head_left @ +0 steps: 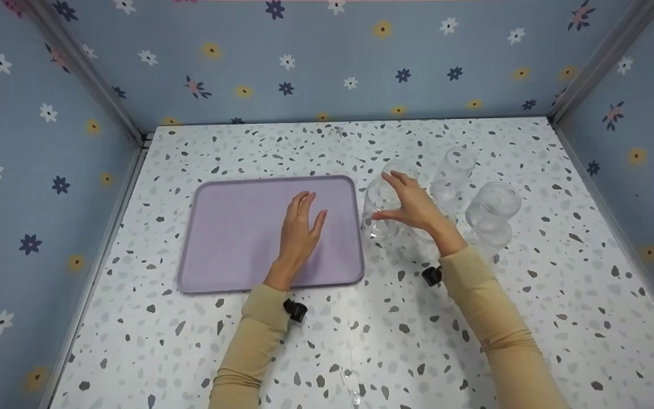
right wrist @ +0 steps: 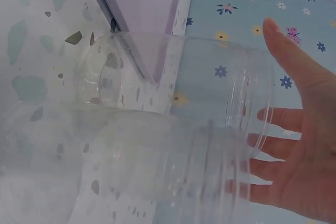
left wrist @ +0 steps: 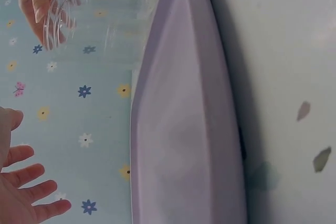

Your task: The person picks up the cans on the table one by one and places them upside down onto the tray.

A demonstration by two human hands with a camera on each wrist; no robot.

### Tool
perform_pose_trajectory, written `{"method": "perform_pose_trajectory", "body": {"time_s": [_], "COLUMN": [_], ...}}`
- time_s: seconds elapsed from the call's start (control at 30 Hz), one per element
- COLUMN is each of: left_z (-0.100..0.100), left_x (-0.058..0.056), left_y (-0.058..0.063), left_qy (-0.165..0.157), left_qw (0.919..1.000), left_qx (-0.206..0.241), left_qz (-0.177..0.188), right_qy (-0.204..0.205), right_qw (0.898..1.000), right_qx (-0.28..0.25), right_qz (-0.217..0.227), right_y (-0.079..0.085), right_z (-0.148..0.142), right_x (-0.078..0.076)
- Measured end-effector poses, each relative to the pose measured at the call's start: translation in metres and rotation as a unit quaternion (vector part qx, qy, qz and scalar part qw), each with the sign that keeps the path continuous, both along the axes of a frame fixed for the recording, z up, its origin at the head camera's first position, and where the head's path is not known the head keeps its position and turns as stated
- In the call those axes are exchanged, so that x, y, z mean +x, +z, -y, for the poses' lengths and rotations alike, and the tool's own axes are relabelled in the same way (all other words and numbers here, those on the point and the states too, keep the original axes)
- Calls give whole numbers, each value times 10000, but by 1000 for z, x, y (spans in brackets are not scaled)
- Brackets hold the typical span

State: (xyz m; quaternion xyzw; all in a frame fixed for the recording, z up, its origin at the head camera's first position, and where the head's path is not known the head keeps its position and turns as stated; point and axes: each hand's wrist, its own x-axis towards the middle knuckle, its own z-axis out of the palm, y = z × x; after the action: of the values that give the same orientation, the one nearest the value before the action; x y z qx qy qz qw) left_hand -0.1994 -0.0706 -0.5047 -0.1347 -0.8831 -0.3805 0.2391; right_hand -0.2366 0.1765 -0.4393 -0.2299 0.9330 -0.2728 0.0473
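Note:
Over the right half of a lilac tray (head_left: 236,233), my left hand (head_left: 297,238) hovers with fingers extended and thumb apart; it holds nothing. My right hand (head_left: 415,207) is above a group of clear cylindrical jars, thumb and fingers spread at the top of the jar (head_left: 378,224) nearest the tray. From the right wrist view, the fingers reach past the ringed rim of that jar (right wrist: 199,72), with another jar (right wrist: 131,166) in front. Whether the fingertips touch it I cannot tell. The hand and forearm partly hide a jar (head_left: 426,234) beneath them.
Farther right stand two more clear jars, one toward the back (head_left: 455,167) and one toward the front (head_left: 493,207). The speckled white table (head_left: 327,346) is enclosed by blue flowered panels (head_left: 327,62) at the back and both sides.

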Motion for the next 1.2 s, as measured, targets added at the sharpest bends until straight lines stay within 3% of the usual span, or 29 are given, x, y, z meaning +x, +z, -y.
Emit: {"method": "perform_pose_trajectory", "body": {"time_s": [0.47,0.8,1.2], "left_z": [-8,-12,-16], "left_x": [0,-1,-1], "left_y": [-5,-6,-4], "left_qy": [-58,-198,-370], "left_qw": [9998,9988,9916], "left_qx": [190,364,919], "left_qz": [14,246,831], "right_qy": [-115,-410,-784], "right_qw": [9996,9974,9797], "right_qx": [-113,-422,-1398], "right_qz": [-215,-424,-1202], "right_y": [-9,-5,0], "right_z": [1,1,12], "right_x": [-4,3,17]}}
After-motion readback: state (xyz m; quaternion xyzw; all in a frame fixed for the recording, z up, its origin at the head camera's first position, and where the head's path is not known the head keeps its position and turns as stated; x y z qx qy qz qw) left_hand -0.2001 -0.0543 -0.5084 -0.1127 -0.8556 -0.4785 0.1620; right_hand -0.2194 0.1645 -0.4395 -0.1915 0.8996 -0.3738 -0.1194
